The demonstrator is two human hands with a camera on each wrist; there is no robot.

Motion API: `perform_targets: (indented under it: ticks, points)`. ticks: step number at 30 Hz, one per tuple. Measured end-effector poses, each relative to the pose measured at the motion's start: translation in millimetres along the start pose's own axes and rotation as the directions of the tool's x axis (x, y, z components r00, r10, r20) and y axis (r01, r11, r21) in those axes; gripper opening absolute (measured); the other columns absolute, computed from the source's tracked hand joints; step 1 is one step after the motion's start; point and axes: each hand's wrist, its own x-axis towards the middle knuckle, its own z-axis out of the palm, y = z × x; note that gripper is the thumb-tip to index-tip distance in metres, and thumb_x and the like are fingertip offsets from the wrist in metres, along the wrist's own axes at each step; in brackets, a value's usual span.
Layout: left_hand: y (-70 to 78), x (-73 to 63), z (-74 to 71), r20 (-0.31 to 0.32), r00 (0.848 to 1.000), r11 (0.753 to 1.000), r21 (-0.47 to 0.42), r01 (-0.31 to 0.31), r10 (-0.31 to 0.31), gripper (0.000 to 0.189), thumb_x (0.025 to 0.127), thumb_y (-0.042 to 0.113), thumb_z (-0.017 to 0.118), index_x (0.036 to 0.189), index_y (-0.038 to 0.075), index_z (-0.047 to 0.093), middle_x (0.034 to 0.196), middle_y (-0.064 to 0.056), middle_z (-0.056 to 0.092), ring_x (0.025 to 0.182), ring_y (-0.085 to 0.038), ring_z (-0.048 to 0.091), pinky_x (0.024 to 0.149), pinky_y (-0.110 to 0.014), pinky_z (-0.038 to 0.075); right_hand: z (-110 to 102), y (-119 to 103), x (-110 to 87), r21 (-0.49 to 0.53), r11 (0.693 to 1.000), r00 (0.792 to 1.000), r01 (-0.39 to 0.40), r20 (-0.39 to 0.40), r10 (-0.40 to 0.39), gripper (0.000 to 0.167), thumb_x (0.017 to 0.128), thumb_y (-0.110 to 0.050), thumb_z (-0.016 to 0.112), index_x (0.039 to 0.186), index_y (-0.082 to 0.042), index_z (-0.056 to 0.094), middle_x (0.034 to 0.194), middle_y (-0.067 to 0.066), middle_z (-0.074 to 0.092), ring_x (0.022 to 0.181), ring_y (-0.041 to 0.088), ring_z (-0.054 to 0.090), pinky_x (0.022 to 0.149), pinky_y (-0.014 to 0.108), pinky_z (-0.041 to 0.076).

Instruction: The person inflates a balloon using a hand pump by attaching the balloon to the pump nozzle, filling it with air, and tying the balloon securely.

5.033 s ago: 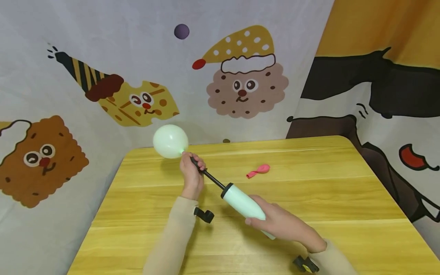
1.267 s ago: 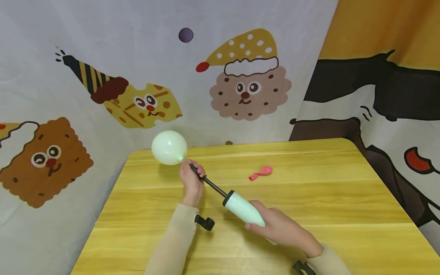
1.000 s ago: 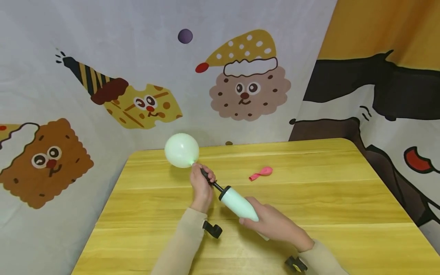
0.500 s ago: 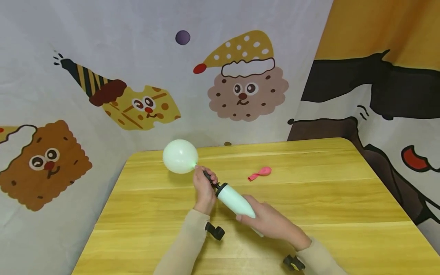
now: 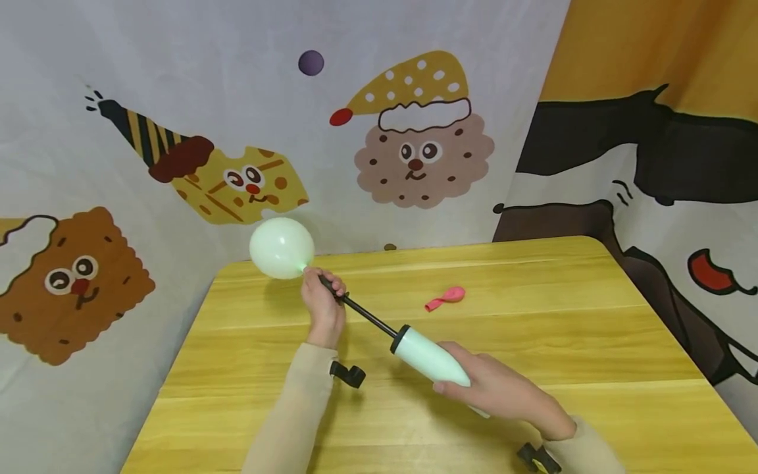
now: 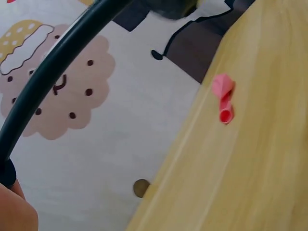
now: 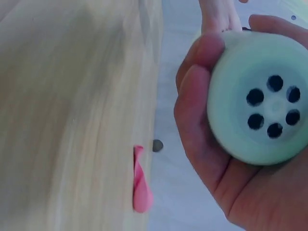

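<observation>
A pale green balloon [image 5: 281,248], inflated and round, sits on the nozzle end of a mint-green balloon pump [image 5: 431,357]. My left hand [image 5: 323,304] grips the pump's black nozzle end and the balloon's neck, so the joint is mostly hidden. My right hand [image 5: 503,390] is wrapped around the mint pump body. Between the hands a long stretch of the black rod [image 5: 372,315] shows. In the right wrist view, the pump's round end [image 7: 274,103] with several dark holes faces the camera, fingers curled around it.
A limp pink balloon [image 5: 445,298] lies on the wooden table [image 5: 533,316], right of the left hand. Behind the table's far edge hangs a white cloth [image 5: 237,66] printed with cartoon biscuits and cheese. Each wrist wears a black camera mount [image 5: 348,374].
The pump closed up until half a second ago; now the hands have drawn apart and the rod is long again. The balloon moved left and up with the left hand, looking slightly bigger than earlier.
</observation>
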Motion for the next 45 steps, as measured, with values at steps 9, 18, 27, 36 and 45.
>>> perform_targets:
  ticks: [9,18,27,36,45]
  points:
    - [-27.5,-24.5,-3.5,0.026,0.998,0.997,0.058,0.052,-0.054,0.046,0.116,0.034,0.028,0.081,0.01,0.047,0.061,0.001,0.047,0.048,-0.007,0.043,0.043,-0.018,0.036,22,-1,19.7,-0.008,1.0,1.0,-0.003,-0.029,0.003,0.06,0.102,-0.049,0.063,0.149,-0.015,0.045,0.093,-0.002,0.063,0.068,0.007,0.06,0.058,0.029,0.053]
    - [-43.8,-48.9,0.4,0.055,0.991,0.985,0.126,0.114,-0.122,0.047,0.115,0.037,0.029,0.081,0.01,0.048,0.061,0.001,0.047,0.049,-0.008,0.043,0.046,-0.019,0.039,26,-4,40.6,0.037,0.999,0.999,-0.03,-0.038,0.031,0.064,0.102,-0.049,0.062,0.147,-0.007,0.045,0.089,0.001,0.064,0.063,0.01,0.062,0.053,0.031,0.055]
    - [-39.3,-39.3,2.1,0.097,0.991,0.988,0.133,0.08,-0.093,0.046,0.115,0.037,0.028,0.084,0.01,0.047,0.063,0.002,0.047,0.049,-0.007,0.044,0.046,-0.019,0.04,29,-6,39.8,0.053,0.998,0.996,-0.045,-0.077,0.049,0.062,0.101,-0.05,0.063,0.146,-0.01,0.047,0.08,-0.003,0.063,0.06,0.011,0.061,0.053,0.031,0.054]
    - [-9.9,-3.0,-5.8,0.011,0.999,0.999,0.02,0.048,-0.048,0.038,0.115,0.034,0.03,0.086,0.013,0.044,0.069,0.002,0.05,0.049,-0.006,0.044,0.044,-0.016,0.038,15,-7,16.3,0.013,1.0,0.999,-0.025,-0.036,0.026,0.061,0.102,-0.049,0.063,0.153,-0.02,0.043,0.099,-0.001,0.065,0.07,0.009,0.06,0.061,0.03,0.053]
    - [4.1,8.4,-10.7,-0.037,0.999,0.999,-0.032,0.017,-0.018,0.037,0.115,0.029,0.031,0.086,0.012,0.045,0.069,0.0,0.049,0.048,-0.006,0.043,0.042,-0.016,0.035,9,-4,5.9,-0.004,1.0,1.0,0.004,-0.006,-0.004,0.061,0.102,-0.047,0.064,0.151,-0.018,0.045,0.096,-0.002,0.066,0.067,0.006,0.06,0.059,0.028,0.052]
